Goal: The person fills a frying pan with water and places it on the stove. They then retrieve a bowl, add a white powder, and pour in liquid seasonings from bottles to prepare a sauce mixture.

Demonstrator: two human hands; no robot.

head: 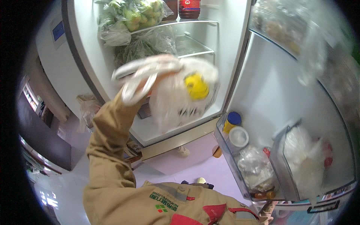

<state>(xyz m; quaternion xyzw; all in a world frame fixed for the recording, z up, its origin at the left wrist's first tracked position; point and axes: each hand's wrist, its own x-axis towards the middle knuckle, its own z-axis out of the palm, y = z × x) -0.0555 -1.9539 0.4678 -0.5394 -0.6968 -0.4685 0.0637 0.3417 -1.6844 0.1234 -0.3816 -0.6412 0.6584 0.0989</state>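
My left hand [160,78], blurred by motion, holds a white plastic carrier bag [174,98] at the front of an open refrigerator's lower compartment. A yellow figure and dark lettering are printed on the bag. Its white handles loop around the hand and wrist, and what it contains is hidden. Low at the right, part of my right hand [267,215] shows beside the lower end of the open refrigerator door [270,84]. Its fingers are too indistinct to tell whether they grip the door.
Bagged green vegetables [140,14] and a red-labelled jar [189,8] stand on the upper shelf [197,20]. A bag of leafy greens [143,45] lies beneath. The door bin [233,168] holds a blue-lidded yellow container [233,121], a white-lidded tub [238,136] and plastic bags [256,166].
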